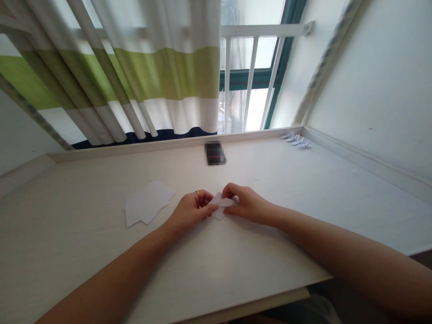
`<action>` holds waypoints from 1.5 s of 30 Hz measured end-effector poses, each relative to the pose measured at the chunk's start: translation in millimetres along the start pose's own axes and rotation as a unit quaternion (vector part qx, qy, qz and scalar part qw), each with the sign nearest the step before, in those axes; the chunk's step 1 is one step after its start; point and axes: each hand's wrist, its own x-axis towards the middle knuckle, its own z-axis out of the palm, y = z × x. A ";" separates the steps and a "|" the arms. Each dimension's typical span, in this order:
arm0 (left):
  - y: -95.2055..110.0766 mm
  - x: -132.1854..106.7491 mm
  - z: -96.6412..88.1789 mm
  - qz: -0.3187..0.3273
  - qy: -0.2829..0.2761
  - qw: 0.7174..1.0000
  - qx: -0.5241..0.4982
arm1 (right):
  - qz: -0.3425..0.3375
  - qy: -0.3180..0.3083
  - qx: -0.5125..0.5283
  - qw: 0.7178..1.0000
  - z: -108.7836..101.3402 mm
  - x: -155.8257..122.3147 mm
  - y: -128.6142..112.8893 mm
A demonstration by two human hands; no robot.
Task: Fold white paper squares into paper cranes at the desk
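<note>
A small folded piece of white paper [220,204] is held just above the pale wooden table [270,189], between both hands. My left hand [191,210], with a gold ring on one finger, pinches its left side. My right hand [246,204] pinches its right side, fingers curled over the top edge. Both hands are closed on the paper near the middle of the table.
A loose stack of white paper sheets [146,202] lies left of my hands. Several small folded paper figures [297,140] sit in the far right corner. A dark blurred object [215,153] lies by the window sill. A striped curtain [135,76] hangs behind.
</note>
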 end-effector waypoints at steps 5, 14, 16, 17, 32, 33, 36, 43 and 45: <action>1.7 -1.9 1.0 0.019 0.029 0.999 0.007 | -0.021 0.030 0.061 0.997 1.3 -0.9 0.4; -1.6 -2.1 2.5 0.020 0.048 0.998 -0.022 | 0.050 0.009 0.099 0.994 -0.8 3.4 1.0; -0.8 -2.6 2.3 0.028 0.053 0.998 -0.022 | 0.070 0.004 0.157 0.985 -1.0 3.1 0.3; 0.1 -3.1 2.3 0.031 0.057 0.998 -0.020 | 0.078 0.001 0.187 0.979 -1.1 2.9 0.0; 4.2 -3.2 0.4 0.056 0.107 0.992 -0.019 | 0.091 0.036 0.300 0.949 -1.5 5.0 5.9; 4.0 -3.6 0.3 0.050 0.101 0.994 -0.009 | 0.091 0.037 0.299 0.949 -1.6 5.0 6.0; 2.7 -4.3 0.6 0.036 0.082 0.996 0.014 | 0.089 0.035 0.296 0.950 -1.4 4.9 6.3; 2.0 -3.1 1.6 0.036 0.073 0.996 0.027 | 0.089 0.027 0.304 0.948 -0.6 4.8 7.3; 3.8 -3.7 1.9 0.033 0.072 0.996 0.032 | 0.091 0.022 0.302 0.949 -0.5 4.4 6.8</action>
